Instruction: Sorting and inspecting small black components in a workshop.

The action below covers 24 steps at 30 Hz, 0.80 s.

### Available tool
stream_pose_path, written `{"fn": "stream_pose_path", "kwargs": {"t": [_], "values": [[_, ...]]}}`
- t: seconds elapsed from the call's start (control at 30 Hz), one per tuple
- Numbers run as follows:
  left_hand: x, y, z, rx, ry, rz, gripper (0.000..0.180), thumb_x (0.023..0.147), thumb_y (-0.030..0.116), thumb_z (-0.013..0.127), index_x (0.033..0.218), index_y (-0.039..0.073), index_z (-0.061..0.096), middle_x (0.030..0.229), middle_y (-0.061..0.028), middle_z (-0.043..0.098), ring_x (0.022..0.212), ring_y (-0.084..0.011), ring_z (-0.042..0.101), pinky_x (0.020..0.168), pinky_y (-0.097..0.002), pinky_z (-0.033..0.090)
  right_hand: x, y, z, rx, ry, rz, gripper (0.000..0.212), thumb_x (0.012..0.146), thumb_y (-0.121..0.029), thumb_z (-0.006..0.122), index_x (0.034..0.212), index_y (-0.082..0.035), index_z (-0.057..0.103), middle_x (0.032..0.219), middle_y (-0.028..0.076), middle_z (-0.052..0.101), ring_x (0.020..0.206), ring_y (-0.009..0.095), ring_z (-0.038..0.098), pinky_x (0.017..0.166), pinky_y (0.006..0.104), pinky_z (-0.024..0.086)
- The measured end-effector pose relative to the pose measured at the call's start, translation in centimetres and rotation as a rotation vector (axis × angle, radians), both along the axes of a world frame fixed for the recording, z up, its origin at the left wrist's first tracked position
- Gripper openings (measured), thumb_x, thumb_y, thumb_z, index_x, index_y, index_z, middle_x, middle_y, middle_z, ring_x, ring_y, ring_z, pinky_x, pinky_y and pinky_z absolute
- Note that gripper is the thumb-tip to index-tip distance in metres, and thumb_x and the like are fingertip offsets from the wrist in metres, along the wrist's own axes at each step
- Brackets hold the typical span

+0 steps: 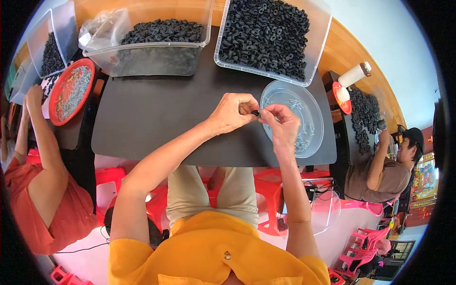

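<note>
My left hand (230, 113) is closed in a pinch on a small black plastic part (255, 113), held above the dark table (156, 114). The fingertips of my right hand (282, 125) meet the part from the other side and are pinched together. Whatever they grip is too small to make out. Under and beside my right hand lies a round clear plastic dish (317, 128) with small silvery metal pieces (304, 137) in it.
Two clear bins, one wide (156, 64) and one tilted (319, 35), hold many black parts at the table's far side. A plastic bag (104, 32) hangs at the wide bin's left. Co-workers sit left (52, 204) and right (384, 171); a red tray (57, 111) lies left.
</note>
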State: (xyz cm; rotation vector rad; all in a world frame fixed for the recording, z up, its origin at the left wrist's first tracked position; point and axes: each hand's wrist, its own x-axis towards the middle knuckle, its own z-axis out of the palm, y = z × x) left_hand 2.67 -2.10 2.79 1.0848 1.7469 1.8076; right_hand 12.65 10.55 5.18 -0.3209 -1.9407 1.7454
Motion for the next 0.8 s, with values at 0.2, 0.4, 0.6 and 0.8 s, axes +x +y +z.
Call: {"fn": "stream_pose_path", "kwargs": {"t": [0.2, 0.4, 0.6, 0.8], "values": [[0.1, 0.4, -0.5, 0.046, 0.075, 0.057, 0.014, 0.068, 0.002, 0.068, 0.079, -0.003, 0.061, 0.067, -0.0061, 0.061, 0.059, -0.0066, 0.055, 0.056, -0.0231, 0.046, 0.4, -0.2, 0.4, 0.402, -0.070, -0.075, 0.008, 0.073, -0.001, 0.069, 0.078, 0.001, 0.063, 0.072, 0.005, 0.062, 0.064, 0.010, 0.059, 0.057, 0.0245, 0.049], [0.4, 0.6, -0.7, 0.017, -0.012, 0.046, 0.013, 0.072, 0.001, 0.069, 0.082, 0.001, 0.061, 0.071, 0.0009, 0.060, 0.062, -0.0020, 0.051, 0.057, -0.0174, 0.043, 0.1, 0.2, 1.2, 0.424, -0.125, -0.106, 0.011, 0.071, -0.002, 0.070, 0.078, 0.001, 0.063, 0.073, 0.008, 0.063, 0.063, 0.012, 0.060, 0.055, 0.0250, 0.048], [0.3, 0.6, -0.8, 0.071, -0.088, 0.042, 0.014, 0.072, 0.001, 0.070, 0.082, 0.001, 0.059, 0.072, 0.0010, 0.060, 0.063, -0.0014, 0.052, 0.058, -0.0172, 0.044, -0.2, 0.1, 1.6, 0.601, -0.003, -0.037, 0.010, 0.070, -0.003, 0.071, 0.075, 0.002, 0.063, 0.072, 0.009, 0.062, 0.061, 0.016, 0.061, 0.054, 0.0251, 0.048], [0.3, 0.7, -1.1, 0.085, -0.155, 0.028, 0.014, 0.070, 0.000, 0.069, 0.079, 0.000, 0.058, 0.070, -0.0003, 0.060, 0.063, -0.0042, 0.055, 0.060, -0.0204, 0.047, -5.0, 3.8, 3.8, 0.893, 0.105, -0.200, 0.004, 0.075, -0.005, 0.064, 0.076, -0.001, 0.064, 0.075, 0.010, 0.061, 0.068, 0.023, 0.058, 0.059, 0.0318, 0.047]]}}
